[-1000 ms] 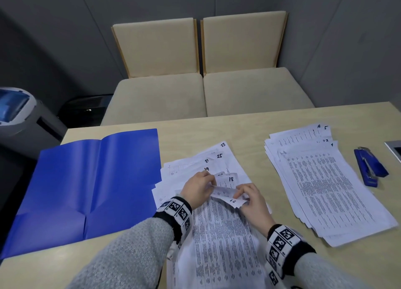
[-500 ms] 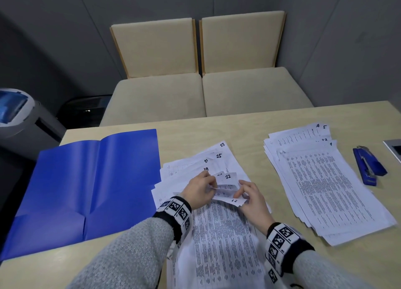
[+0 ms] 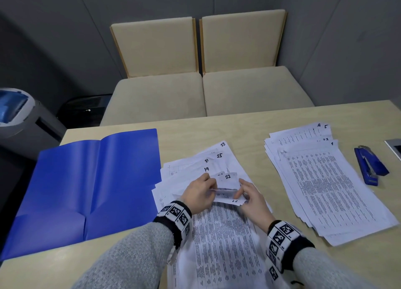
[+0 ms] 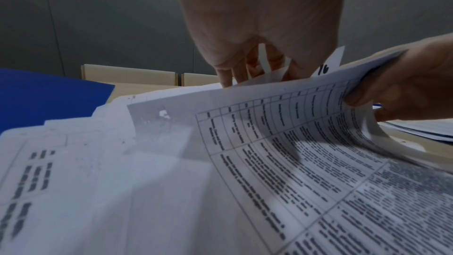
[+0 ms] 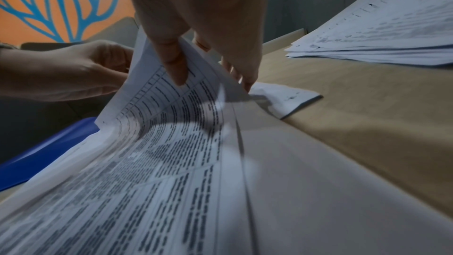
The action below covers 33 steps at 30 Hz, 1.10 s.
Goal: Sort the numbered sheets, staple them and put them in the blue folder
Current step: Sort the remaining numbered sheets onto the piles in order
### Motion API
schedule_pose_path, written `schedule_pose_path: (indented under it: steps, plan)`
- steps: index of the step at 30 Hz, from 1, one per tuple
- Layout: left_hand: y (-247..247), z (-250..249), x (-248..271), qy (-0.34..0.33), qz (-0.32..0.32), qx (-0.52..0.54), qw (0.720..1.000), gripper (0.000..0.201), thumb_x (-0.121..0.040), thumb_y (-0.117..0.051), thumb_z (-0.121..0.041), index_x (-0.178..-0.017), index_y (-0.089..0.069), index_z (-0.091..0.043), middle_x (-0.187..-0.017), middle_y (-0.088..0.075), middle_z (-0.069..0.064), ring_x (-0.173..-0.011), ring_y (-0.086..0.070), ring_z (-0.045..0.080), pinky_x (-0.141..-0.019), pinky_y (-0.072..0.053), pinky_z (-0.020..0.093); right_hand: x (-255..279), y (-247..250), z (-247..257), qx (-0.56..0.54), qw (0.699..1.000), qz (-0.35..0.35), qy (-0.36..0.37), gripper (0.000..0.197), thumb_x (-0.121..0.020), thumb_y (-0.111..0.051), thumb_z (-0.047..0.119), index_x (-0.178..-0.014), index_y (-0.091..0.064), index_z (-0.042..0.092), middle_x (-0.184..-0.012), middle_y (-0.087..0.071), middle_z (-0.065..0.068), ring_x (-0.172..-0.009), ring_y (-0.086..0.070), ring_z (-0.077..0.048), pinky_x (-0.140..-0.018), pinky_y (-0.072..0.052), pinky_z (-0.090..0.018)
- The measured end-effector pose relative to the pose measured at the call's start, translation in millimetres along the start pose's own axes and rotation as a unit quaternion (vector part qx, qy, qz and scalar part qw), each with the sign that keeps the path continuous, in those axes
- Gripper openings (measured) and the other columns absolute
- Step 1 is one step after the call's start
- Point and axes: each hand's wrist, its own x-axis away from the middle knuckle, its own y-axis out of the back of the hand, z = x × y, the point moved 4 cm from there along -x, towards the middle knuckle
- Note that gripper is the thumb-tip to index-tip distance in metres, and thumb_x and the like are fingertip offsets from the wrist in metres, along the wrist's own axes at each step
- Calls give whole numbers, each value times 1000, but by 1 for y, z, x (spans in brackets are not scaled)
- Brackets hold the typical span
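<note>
An open blue folder (image 3: 93, 184) lies flat at the table's left. In the middle is a fanned pile of numbered sheets (image 3: 217, 158) showing 23, 25, 21, 19 and 22. My left hand (image 3: 211, 185) and right hand (image 3: 239, 192) both hold up the top corners of its near sheets. In the right wrist view my right hand (image 5: 193, 69) pinches a curled printed sheet (image 5: 157, 123), thumb on its face. In the left wrist view my left hand (image 4: 252, 73) has its fingers between raised corners. A second pile (image 3: 325, 191), topped by 1, lies to the right beside a blue stapler (image 3: 368, 165).
Two beige chairs (image 3: 195, 89) stand behind the table's far edge (image 3: 238, 117). A grey machine (image 3: 19, 117) sits off the left side. A grey flat object (image 3: 395, 146) pokes in at the right edge. Bare wood shows between the two piles.
The corner marked 18 that showed between my hands a second ago is out of sight, and the corner marked 22 shows there now. Both hands have stayed in place.
</note>
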Motion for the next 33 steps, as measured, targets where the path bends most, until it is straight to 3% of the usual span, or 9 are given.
schedule_pose_path:
  steps: [5,8,12,18,21,24,27,29,33]
  plan:
    - [2,4,-2,26,8,15,1000,10,-82,-54,-13,-89,-59,-9,-94,-51,5,-71,-54,25,-66,-45,35,-3,2,9,-19,1000,-6,15,36,-68,-61,-17,-65,-57,19,-118,-52,1,-120,-50,-15,-98,-39,-24]
    - [2,7,-4,47,33,22,998,16,-82,-57,-18,-97,-58,-13,-112,-46,2,-71,-53,21,-67,-42,29,-4,2,8,-24,999,-6,20,29,-65,-71,-5,-63,-58,21,-112,-50,13,-115,-51,-13,-101,-43,-35]
    - [-2,9,-7,50,89,12,995,27,-82,-57,-25,-104,-57,-10,-129,-47,2,-102,-56,24,-87,-44,33,-5,2,3,-21,1000,-8,18,28,-69,-76,-2,-65,-57,18,-120,-48,6,-120,-48,-12,-98,-43,-29]
    - [-3,9,-3,22,46,4,999,31,-73,-42,-39,-85,-57,-15,-87,-59,-1,-87,-45,18,-80,-43,37,-7,2,-1,-12,999,-8,29,28,-69,-76,-2,-65,-57,18,-125,-49,4,-123,-47,-11,-102,-41,-32]
    - [-5,11,1,12,20,14,1000,28,-75,-45,-37,-84,-60,-15,-89,-62,-4,-105,-40,20,-90,-38,25,-7,0,-1,-9,1000,-10,18,29,-69,-76,-2,-64,-57,20,-116,-56,5,-114,-53,-12,-91,-44,-20]
    - [-6,14,0,23,12,35,999,18,-78,-55,-26,-84,-61,-11,-94,-62,3,-121,-36,22,-101,-25,17,-6,-1,0,0,1000,-17,5,29,-70,-73,0,-63,-55,22,-100,-65,-1,-95,-61,-16,-76,-47,-21]
    - [-4,9,-1,21,16,40,999,13,-80,-55,-21,-81,-58,-8,-93,-61,8,-104,-51,22,-89,-40,27,-6,1,3,15,1000,-22,-4,25,-72,-67,-2,-65,-54,19,-84,-64,-2,-78,-59,-22,-57,-39,-16]
    - [-4,5,1,9,11,42,999,19,-79,-47,-26,-78,-56,-9,-84,-58,5,-78,-52,19,-69,-42,30,-6,0,2,4,1000,-23,1,26,-71,-68,-4,-64,-55,18,-90,-63,2,-85,-59,-17,-63,-41,-15]
    - [-4,6,4,-4,-1,20,1000,26,-79,-45,-31,-82,-59,-10,-88,-61,5,-80,-55,18,-71,-47,31,-5,-1,0,-18,1000,-10,3,29,-69,-76,-3,-65,-56,17,-110,-58,6,-110,-56,-12,-93,-43,-23]
